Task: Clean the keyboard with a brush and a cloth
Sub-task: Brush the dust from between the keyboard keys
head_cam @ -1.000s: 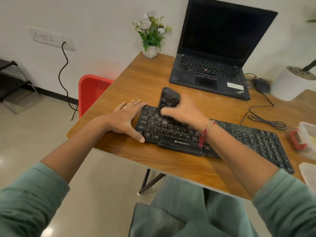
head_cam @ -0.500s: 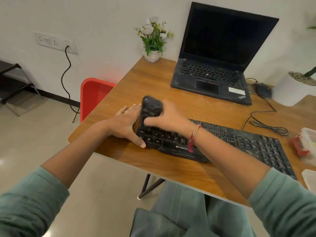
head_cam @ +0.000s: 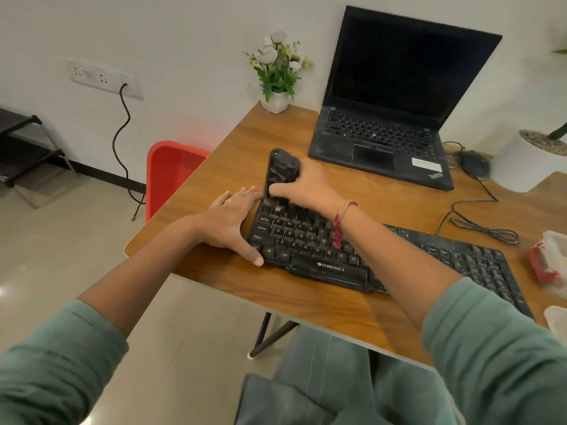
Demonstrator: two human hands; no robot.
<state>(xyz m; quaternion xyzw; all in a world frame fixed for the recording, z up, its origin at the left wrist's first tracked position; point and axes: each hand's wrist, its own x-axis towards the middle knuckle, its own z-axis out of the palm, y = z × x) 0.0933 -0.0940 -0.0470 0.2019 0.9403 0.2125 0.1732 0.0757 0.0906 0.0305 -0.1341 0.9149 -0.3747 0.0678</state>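
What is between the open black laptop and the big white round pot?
A black computer mouse sits on the wooden table between the open black laptop and the white round pot, in the head view.

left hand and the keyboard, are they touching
Touching. The head view shows the left hand flat on the table at the left end of the keyboard, thumb pressed against its front corner with no gap.

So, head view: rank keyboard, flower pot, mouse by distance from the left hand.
1. Keyboard, touching the left hand, just right of it.
2. Flower pot, far-left table corner.
3. Mouse, far right, past the laptop.
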